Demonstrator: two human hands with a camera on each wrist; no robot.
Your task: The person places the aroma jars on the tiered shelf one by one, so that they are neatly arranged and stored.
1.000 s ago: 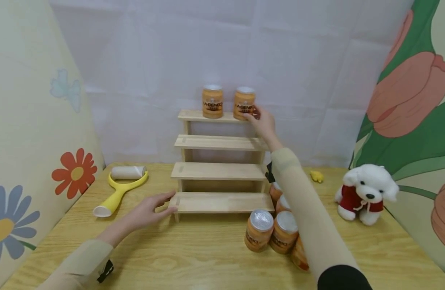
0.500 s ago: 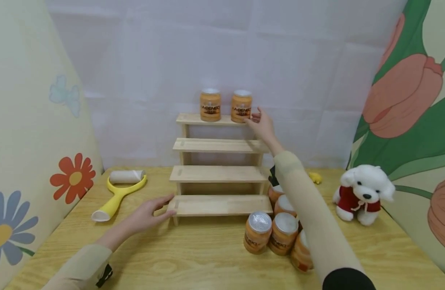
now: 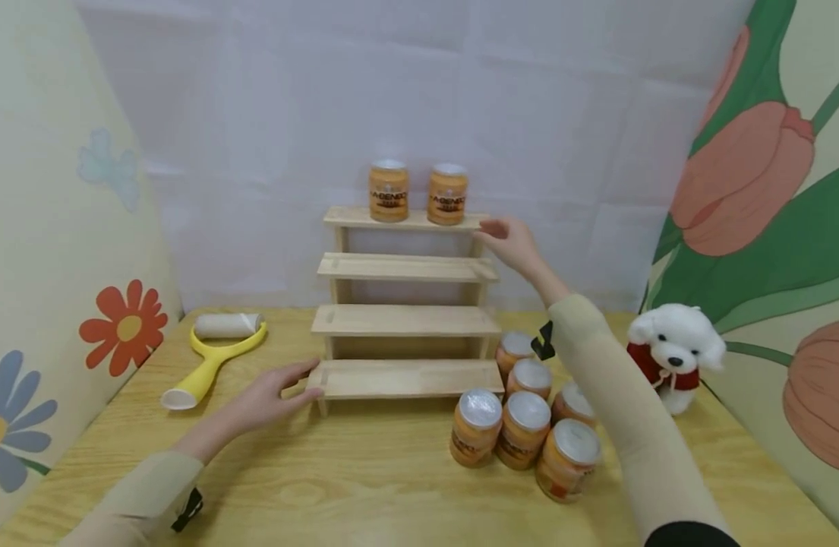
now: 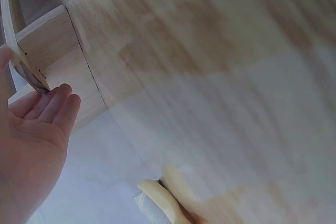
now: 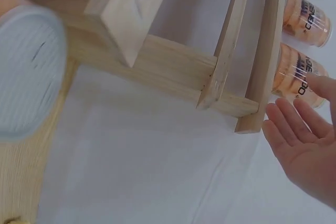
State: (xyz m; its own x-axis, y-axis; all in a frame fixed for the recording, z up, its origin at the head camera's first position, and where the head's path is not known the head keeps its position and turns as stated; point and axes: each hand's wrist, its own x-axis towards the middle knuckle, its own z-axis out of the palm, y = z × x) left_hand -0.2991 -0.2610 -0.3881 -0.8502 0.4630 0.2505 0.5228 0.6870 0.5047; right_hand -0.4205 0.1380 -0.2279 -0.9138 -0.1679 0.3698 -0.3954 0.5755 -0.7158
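A four-step wooden display stand [image 3: 405, 323] stands on the table, two orange cans with silver lids side by side on its top step: a left can [image 3: 389, 191] and a right can [image 3: 448, 195]. My left hand [image 3: 269, 399] holds the left end of the lowest step, thumb at the front edge and fingers at the back, as the left wrist view also shows. Beside the right end of the top step is my right hand [image 3: 515, 247], holding nothing. In the right wrist view its fingers [image 5: 286, 124] are extended near the right can, with a small gap.
Several more orange cans [image 3: 525, 430] cluster on the table at the stand's lower right. A yellow-handled roller [image 3: 210, 365] lies at the left, and a white plush dog [image 3: 675, 349] in red sits at the right. White cloth hangs behind.
My right hand has let go of the right can and drawn away to the right and slightly down. The can stays on the top step. My left hand keeps its place on the stand.
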